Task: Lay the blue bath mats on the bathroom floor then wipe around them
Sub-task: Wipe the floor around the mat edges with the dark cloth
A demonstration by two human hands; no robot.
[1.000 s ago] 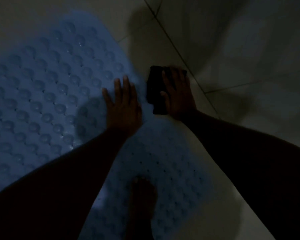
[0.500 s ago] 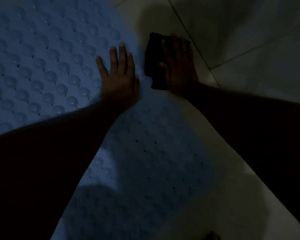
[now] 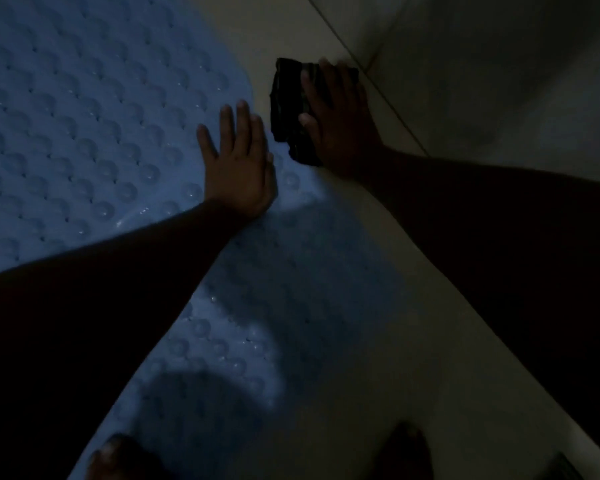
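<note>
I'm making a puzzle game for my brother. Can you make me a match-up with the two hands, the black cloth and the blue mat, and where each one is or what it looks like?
Things:
1. left hand
2. right hand
3. black cloth
4. blue mat

Clues:
A. covered in round bumps
B. lies on the pale floor beside the mat
C. rests flat on the mat
D. presses down on the cloth

Pairs: 1-C, 2-D, 3-B, 4-A.
</note>
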